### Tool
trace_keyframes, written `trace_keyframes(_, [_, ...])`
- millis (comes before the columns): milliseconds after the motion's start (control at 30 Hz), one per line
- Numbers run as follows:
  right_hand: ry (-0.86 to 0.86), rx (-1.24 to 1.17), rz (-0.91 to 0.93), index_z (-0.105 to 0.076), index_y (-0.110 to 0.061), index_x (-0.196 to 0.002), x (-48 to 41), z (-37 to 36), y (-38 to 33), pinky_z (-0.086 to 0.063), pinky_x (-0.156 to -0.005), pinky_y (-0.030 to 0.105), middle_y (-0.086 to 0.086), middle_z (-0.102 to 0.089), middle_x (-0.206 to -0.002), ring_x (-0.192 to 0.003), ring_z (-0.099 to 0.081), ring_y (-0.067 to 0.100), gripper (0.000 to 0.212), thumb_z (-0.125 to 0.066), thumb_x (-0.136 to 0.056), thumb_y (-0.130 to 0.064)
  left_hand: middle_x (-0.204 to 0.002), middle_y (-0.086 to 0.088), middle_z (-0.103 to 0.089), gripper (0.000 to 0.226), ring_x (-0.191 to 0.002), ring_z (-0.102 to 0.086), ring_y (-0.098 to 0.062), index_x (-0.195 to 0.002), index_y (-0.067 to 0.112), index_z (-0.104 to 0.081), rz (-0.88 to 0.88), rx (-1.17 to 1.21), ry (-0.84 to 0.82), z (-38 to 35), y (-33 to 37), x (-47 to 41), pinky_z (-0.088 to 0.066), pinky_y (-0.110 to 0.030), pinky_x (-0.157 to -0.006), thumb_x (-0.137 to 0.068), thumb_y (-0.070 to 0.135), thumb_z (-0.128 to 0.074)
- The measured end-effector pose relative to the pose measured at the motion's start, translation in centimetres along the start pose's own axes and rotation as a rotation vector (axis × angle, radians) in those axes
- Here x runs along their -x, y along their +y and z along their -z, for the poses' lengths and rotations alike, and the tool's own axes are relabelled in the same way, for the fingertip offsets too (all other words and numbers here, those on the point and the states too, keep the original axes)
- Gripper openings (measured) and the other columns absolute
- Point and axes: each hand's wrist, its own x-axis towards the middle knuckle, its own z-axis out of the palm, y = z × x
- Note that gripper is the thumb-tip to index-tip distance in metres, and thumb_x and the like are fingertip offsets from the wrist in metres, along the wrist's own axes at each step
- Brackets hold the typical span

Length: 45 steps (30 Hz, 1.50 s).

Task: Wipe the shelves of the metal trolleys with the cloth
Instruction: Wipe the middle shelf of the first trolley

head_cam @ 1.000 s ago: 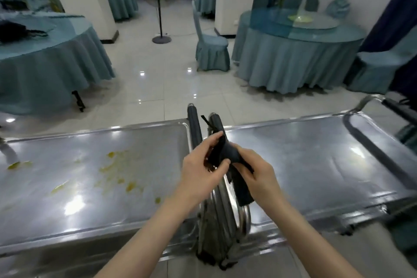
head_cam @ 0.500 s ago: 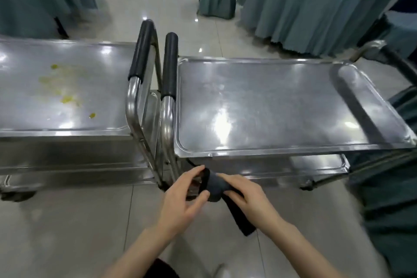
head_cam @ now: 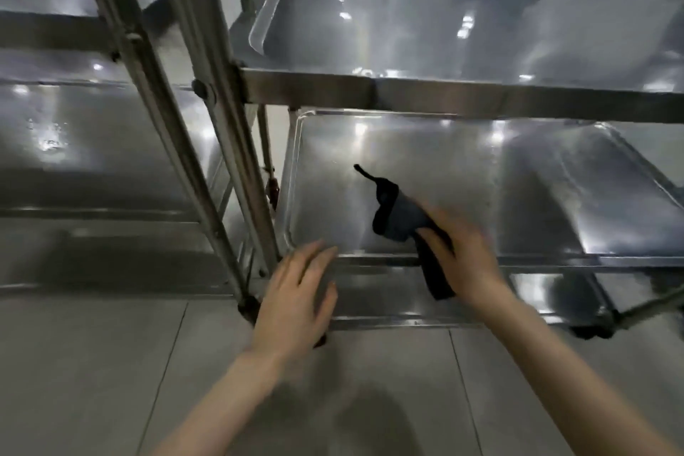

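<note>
Your right hand (head_cam: 464, 255) grips the dark cloth (head_cam: 401, 218), pressing it onto the right trolley's middle shelf (head_cam: 425, 167) near its front edge. Left hand (head_cam: 296, 302): fingers spread, empty, beside that edge.

No text, label, brand or number can be read anywhere — the trolley (head_cam: 462, 92) steel shows only glare. The cloth (head_cam: 398, 213) is plain dark fabric with no visible tag or print — and motion blur would hide any fine marking.
</note>
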Motion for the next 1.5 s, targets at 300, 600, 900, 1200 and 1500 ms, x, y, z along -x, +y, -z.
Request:
trace_keyframes(300, [-0.337, 0.174, 0.087, -0.054, -0.025, -0.138, 1.8, -6.1, 1.5, -0.041, -0.101, 0.03, -0.006, -0.061, -0.132, -0.121, -0.055, 0.013, 0.044, -0.058, -0.095, -0.013, -0.121, -0.003, -0.061, 0.037, -0.117, -0.056, -0.023, -0.118, 0.014, -0.064, -0.227, -0.3, 0.067, -0.2, -2.4, -1.1, -0.036, -0.045, -0.109, -0.082, 0.018, -0.064])
trace_keyframes(600, [-0.277, 0.227, 0.046, -0.047, -0.033, -0.14, 3.2, -8.2, 4.4, -0.014, -0.111, 0.021, -0.016, -0.051, -0.141, -0.137, -0.035, 0.002, 0.042, -0.052, -0.099, -0.026, -0.095, 0.0, -0.068, 0.027, -0.088, -0.064, -0.021, -0.107, 0.016, -0.066, -0.228, -0.464, -0.031, -2.7, -4.6, -1.4, -0.045, -0.035, -0.094, -0.087, 0.027, -0.053])
trace_keyframes(900, [-0.509, 0.284, -0.031, -0.039, -0.034, -0.147, -2.1, -11.6, 2.1, -0.008, -0.118, 0.04, -0.013, -0.03, -0.157, -0.146, -0.018, 0.005, 0.043, -0.032, -0.105, -0.038, -0.06, 0.001, -0.056, 0.017, -0.056, -0.052, -0.019, -0.09, 0.01, -0.058, -0.189, -0.235, 0.109, -2.1, -4.8, -1.4, -0.04, -0.027, -0.072, -0.088, 0.016, -0.042])
trace_keyframes(1200, [-0.508, 0.579, -0.123, -0.007, -0.039, -0.154, -11.6, -15.0, 5.9, 0.001, -0.118, 0.047, -0.017, -0.001, -0.162, -0.149, 0.0, 0.006, 0.055, -0.022, -0.103, -0.052, -0.056, 0.001, -0.056, 0.016, -0.052, -0.055, -0.02, -0.09, 0.011, -0.067, -0.126, -0.355, 0.096, -2.5, -4.1, -2.1, -0.048, -0.03, -0.061, -0.074, 0.012, -0.065])
trace_keyframes(1500, [-0.632, 0.638, -0.157, -0.005, -0.041, -0.154, -1.6, -10.3, 3.1, -0.003, -0.118, 0.051, -0.022, 0.001, -0.161, -0.149, 0.003, 0.006, 0.051, -0.02, -0.106, -0.044, -0.066, -0.003, -0.064, 0.035, -0.06, -0.063, -0.021, -0.1, 0.008, -0.069, -0.129, -0.286, -0.019, -1.4, -3.7, -1.0, -0.054, -0.028, -0.073, -0.066, 0.012, -0.076])
